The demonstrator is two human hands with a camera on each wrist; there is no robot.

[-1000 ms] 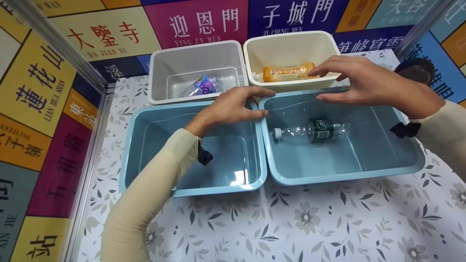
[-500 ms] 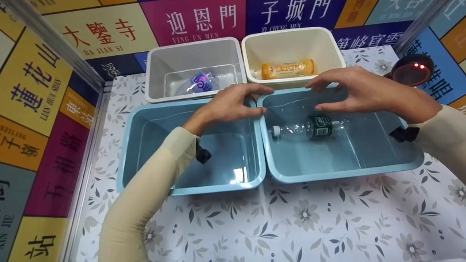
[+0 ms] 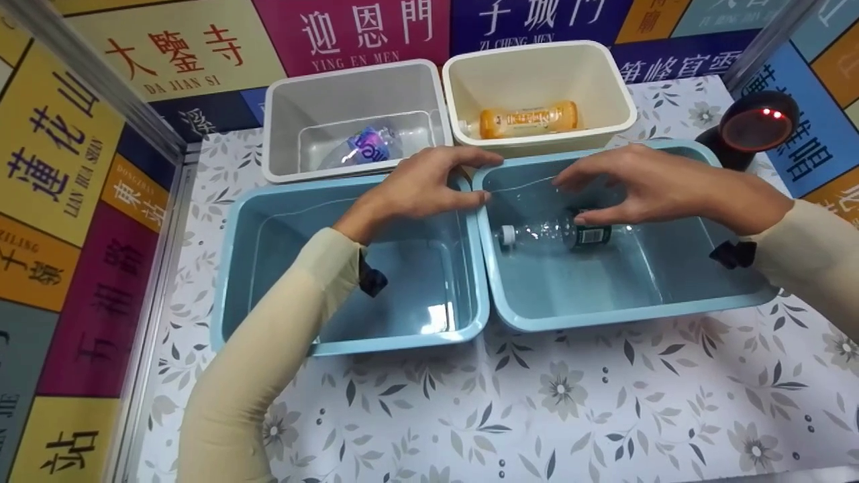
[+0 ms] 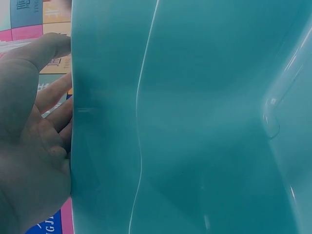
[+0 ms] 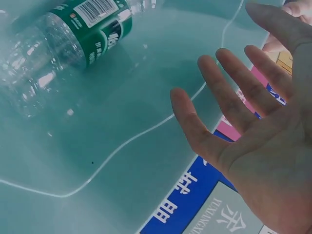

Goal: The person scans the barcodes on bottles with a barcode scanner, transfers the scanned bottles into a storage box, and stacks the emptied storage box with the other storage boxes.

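Note:
My right hand [image 3: 637,184] hovers over the right blue bin [image 3: 604,320], fingers spread and slightly bent, holding nothing. Beneath it lies a clear plastic bottle [image 3: 540,235] with a white cap and a green label, on its side; the hand partly covers the label in the head view. In the right wrist view the bottle [image 5: 78,44] is apart from the fingertips [image 5: 183,100]. My left hand [image 3: 419,184] is over the far right part of the left blue bin [image 3: 396,345], its fingers reaching to where the two bins' rims meet. Whether it touches the rim I cannot tell.
Behind stand a grey bin [image 3: 356,77] with a purple-labelled clear bottle [image 3: 368,146], and a cream bin [image 3: 537,60] with an orange-labelled bottle [image 3: 530,121]. A dark round device [image 3: 758,124] with red lights stands at right. Patterned panels [image 3: 184,54] wall the table [image 3: 564,416].
My right hand has come down and toward me, from beside the cream bin to above the green-labelled bottle. Red lights now show on the dark device. The left hand keeps its place.

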